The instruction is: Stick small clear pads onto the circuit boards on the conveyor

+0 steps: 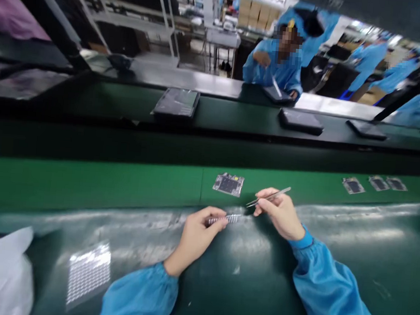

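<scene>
My left hand point(197, 234) pinches a narrow strip with a row of small silvery pieces point(232, 219) between thumb and fingers, just above the dark green bench. In my right hand point(280, 214) is a pair of metal tweezers point(278, 193), with the tips pointing left and down, a little above and to the right of the strip's end. Whether the tips hold anything is too small to tell. Beyond both hands, a circuit board point(228, 184) lies on the green belt.
A sheet of small shiny pieces point(89, 274) lies at left, beside a white bag point(2, 274). Several circuit boards point(353, 185) lie on the belt point(84, 181) at right. Dark flat devices point(177, 103) sit on the raised line behind, where a co-worker point(275, 65) in blue sits.
</scene>
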`<state>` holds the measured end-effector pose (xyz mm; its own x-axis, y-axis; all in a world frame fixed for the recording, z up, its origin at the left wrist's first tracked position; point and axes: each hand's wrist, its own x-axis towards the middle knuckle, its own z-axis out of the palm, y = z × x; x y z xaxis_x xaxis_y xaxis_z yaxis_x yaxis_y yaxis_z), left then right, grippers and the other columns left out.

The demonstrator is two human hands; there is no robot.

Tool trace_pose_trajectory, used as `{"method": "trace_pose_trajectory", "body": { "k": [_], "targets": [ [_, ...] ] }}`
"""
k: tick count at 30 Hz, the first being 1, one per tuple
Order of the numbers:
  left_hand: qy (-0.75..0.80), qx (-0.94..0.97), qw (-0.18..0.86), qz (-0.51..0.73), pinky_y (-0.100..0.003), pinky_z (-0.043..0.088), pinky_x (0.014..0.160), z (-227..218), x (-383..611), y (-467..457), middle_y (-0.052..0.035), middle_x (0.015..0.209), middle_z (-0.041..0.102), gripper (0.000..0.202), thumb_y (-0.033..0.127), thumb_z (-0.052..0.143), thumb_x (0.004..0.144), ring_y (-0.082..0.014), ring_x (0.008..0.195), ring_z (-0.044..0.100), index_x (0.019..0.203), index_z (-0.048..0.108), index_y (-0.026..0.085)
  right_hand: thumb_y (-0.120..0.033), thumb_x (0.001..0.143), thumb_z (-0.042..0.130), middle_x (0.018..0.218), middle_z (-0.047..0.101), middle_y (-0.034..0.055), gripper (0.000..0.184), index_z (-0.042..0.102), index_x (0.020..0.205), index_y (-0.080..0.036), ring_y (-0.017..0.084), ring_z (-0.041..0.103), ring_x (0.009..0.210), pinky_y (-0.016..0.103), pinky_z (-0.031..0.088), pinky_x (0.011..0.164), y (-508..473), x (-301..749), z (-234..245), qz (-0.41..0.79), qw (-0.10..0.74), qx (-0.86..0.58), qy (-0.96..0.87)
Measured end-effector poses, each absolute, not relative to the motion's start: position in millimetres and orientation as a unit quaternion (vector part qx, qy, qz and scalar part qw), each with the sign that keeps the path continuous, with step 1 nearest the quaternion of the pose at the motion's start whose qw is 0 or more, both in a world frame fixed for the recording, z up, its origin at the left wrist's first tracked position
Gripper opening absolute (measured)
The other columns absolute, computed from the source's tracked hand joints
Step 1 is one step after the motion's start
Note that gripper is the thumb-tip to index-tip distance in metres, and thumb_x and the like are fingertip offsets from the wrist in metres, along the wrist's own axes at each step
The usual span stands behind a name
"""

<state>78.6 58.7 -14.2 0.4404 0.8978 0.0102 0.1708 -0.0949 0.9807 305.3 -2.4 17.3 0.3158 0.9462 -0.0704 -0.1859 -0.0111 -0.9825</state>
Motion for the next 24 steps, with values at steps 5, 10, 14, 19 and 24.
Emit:
{"method": "trace_pose_trajectory", "body": {
  "k": [5,10,14,19,24],
  "targets": [
    [0.412,0.626,0.568,0.339,-0.025,0.057,0.057,-14,82,56,-0.0039,0.07,0.075,0.013,0.028,0.072,0.076,-0.0165,0.06,0.069,0.083,0.074,0.016,-0.039,0.08,0.081,0.072,0.074,0.0045,0.026,0.071,0.09,-0.017,0.018,0.07,0.066,0.033,0.057,0.068,-11,302,28,0.463,0.544,-0.551,-0.432],
    [0.406,0.619,0.577,0.346,-0.025,0.056,0.057,-14,81,55,-0.0033,0.069,0.075,0.012,0.026,0.073,0.076,-0.0168,0.06,0.07,0.083,0.074,0.016,-0.038,0.083,0.078,0.085,0.077,0.0086,0.023,0.075,0.088,-0.016,0.018,0.072,0.068,0.035,0.061,0.068,-11,294,31,0.456,0.527,-0.552,-0.458],
    [0.401,0.62,0.578,0.346,-0.025,0.056,0.058,-14,80,54,-0.0036,0.071,0.075,0.012,0.025,0.074,0.076,-0.0167,0.061,0.07,0.084,0.074,0.016,-0.037,0.084,0.077,0.082,0.076,0.0081,0.022,0.074,0.084,-0.016,0.019,0.073,0.068,0.033,0.062,0.066,-10,289,29,0.449,0.533,-0.555,-0.455],
    [0.403,0.625,0.573,0.343,-0.025,0.055,0.059,-15,80,53,-0.0039,0.073,0.076,0.011,0.024,0.074,0.076,-0.0164,0.062,0.07,0.083,0.074,0.016,-0.038,0.085,0.077,0.081,0.076,0.008,0.022,0.074,0.085,-0.015,0.019,0.073,0.069,0.033,0.062,0.067,-10,287,27,0.455,0.521,-0.559,-0.458],
    [0.4,0.633,0.564,0.348,-0.024,0.055,0.058,-15,81,54,-0.0047,0.074,0.077,0.012,0.024,0.075,0.077,-0.0159,0.062,0.069,0.084,0.076,0.015,-0.038,0.086,0.076,0.078,0.076,0.0072,0.023,0.073,0.087,-0.015,0.019,0.073,0.068,0.033,0.061,0.068,-9,287,26,0.461,0.517,-0.556,-0.459]
  ]
}}
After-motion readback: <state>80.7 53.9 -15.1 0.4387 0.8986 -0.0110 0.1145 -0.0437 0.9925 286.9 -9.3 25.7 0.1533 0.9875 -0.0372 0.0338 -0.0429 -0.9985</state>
